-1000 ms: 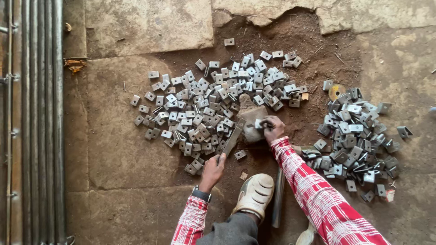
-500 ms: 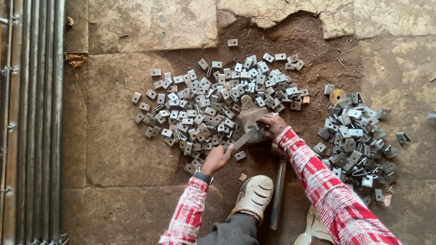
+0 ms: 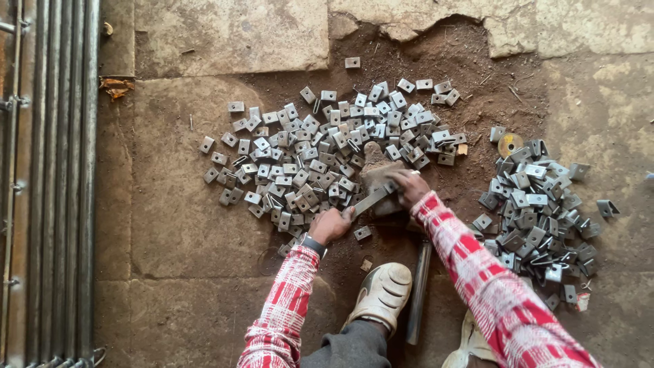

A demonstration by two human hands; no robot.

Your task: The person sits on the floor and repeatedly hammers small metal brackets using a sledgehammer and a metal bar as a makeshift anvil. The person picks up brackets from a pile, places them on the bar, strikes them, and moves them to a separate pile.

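Here, a flat metal strip (image 3: pixel 371 200) lies slanted on a stone block (image 3: pixel 377 172) at the middle of the earthen floor (image 3: pixel 204 225), between two heaps of small metal pieces. The left hand (image 3: pixel 332 225) grips the strip's lower end, fingers closed round it. The right hand (image 3: pixel 411 187) presses on the upper end by the block, fingers curled over it; whether they also pinch a small piece there cannot be told. Both sleeves are red-and-white check, and a watch sits on the left wrist. Left of the block spreads the larger pile of flat square plates (image 3: pixel 320 157); to the right, well apart, lies a pile of bent pieces (image 3: pixel 538 211). A pale shoe (image 3: pixel 383 289) rests below the hands, just beside a dark metal bar (image 3: pixel 418 289). Long steel rods (image 3: pixel 48 184) run along the far left edge.
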